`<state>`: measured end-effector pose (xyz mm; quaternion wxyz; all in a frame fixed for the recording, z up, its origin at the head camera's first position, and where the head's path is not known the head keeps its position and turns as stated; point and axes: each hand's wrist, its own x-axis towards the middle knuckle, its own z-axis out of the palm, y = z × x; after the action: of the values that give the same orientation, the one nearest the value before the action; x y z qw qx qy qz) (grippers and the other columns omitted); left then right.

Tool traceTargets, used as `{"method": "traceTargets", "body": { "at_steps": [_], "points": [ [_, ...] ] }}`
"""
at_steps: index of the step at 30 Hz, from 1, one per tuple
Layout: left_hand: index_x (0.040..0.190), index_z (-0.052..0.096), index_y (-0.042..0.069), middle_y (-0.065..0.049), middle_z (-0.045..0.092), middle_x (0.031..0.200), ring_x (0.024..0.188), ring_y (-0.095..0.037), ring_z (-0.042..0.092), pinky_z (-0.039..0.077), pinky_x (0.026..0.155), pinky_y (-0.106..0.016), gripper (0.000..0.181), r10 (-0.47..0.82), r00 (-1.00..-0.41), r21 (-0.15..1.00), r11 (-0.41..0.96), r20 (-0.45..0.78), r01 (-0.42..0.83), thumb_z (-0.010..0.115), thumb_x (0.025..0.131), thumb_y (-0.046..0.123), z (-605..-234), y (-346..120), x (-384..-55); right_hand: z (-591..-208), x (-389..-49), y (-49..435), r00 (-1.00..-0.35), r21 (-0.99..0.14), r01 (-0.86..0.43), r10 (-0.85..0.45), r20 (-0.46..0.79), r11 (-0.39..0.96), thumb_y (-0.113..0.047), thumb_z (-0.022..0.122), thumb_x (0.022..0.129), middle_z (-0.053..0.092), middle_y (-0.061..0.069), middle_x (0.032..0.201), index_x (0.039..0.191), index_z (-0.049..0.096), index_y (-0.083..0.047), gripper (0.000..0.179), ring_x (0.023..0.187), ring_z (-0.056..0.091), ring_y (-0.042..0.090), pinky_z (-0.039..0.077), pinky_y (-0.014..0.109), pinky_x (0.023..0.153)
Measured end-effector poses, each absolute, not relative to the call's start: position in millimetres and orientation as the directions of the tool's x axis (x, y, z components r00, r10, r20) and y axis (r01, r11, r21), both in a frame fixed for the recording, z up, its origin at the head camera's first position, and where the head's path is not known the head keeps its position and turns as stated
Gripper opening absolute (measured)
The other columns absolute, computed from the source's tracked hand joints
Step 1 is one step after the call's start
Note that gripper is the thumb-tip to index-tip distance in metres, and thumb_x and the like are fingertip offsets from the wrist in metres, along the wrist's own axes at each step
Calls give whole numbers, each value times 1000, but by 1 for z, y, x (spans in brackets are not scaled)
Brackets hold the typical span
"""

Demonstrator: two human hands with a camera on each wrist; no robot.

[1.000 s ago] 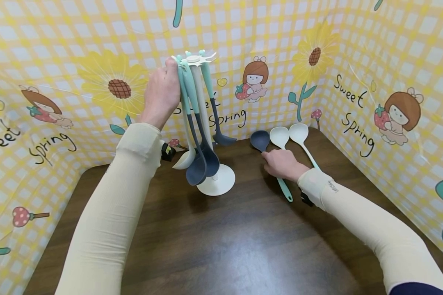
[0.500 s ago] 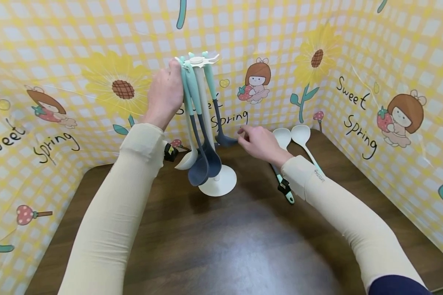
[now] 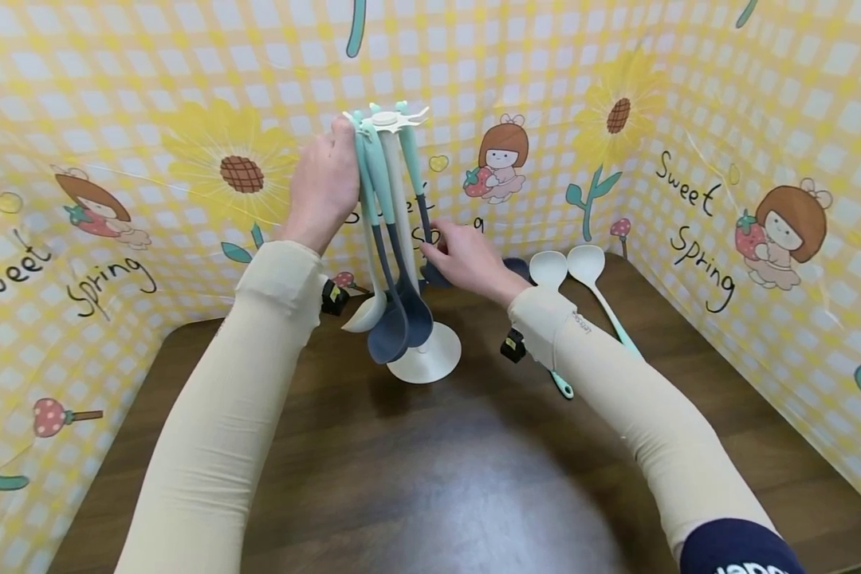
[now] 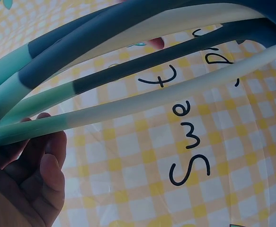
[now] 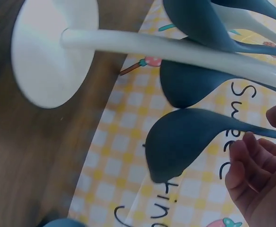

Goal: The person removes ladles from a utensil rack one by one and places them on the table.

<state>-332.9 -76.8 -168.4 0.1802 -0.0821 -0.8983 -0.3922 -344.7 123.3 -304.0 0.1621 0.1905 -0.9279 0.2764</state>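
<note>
Just right of centre in the frame, a dark ladle (image 3: 422, 215) with a mint handle hangs from a white rack (image 3: 430, 363). The person's right hand (image 3: 466, 257) comes to its shaft from the lower right; its grip is narrow, thumb and fingers closed about the shaft just above the bowl. The person's left hand (image 3: 324, 187), at the upper left of the rack, holds the mint handle of a white ladle (image 3: 364, 312). The right hand is plainly the nearer one to the dark ladle's bowl

What matters most is how that ladle hangs: its long axis runs nearly upright, leaning slightly so the bowl end lies to the lower right, and the grip meets it from the side. Two other dark ladles (image 3: 389, 333) hang left of it. Two pale ladles (image 3: 548, 269) lie on the worktop (image 3: 402, 478), right of the hand
</note>
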Motion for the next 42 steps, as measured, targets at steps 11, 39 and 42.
{"method": "traceTargets", "body": {
  "at_steps": [11, 39, 42],
  "points": [
    [70, 40, 14, -6, 42, 64, 54, -23, 38, 34, 52, -34, 67, 7, -927, 662, 698, 376, 274, 3, 100, 62, -169, -79, -331, -290, -353, 112, -826, -515, -509, -224, 517, 689, -29, 52, 105, 52, 2, 63, 92, 61, -13, 23, 54, 50, 20, 35, 31, 52],
    [63, 38, 14, -3, 37, 57, 54, -24, 37, 36, 56, -37, 67, -9, -930, 710, 649, 368, 275, 10, 101, 61, -169, -82, -325, -313, -356, 178, -813, -414, -574, -429, 394, 707, -18, 62, 97, 62, -1, 66, 91, 67, -14, 9, 56, 54, 15, 42, 31, 53],
    [64, 38, 13, -4, 38, 58, 54, -24, 38, 36, 55, -37, 68, -4, -940, 722, 641, 342, 260, 10, 100, 64, -169, -80, -325, -328, -353, 186, -798, -333, -592, -474, 373, 734, -21, 63, 98, 66, -2, 70, 97, 70, -15, 9, 59, 57, 15, 44, 33, 54]
  ]
}}
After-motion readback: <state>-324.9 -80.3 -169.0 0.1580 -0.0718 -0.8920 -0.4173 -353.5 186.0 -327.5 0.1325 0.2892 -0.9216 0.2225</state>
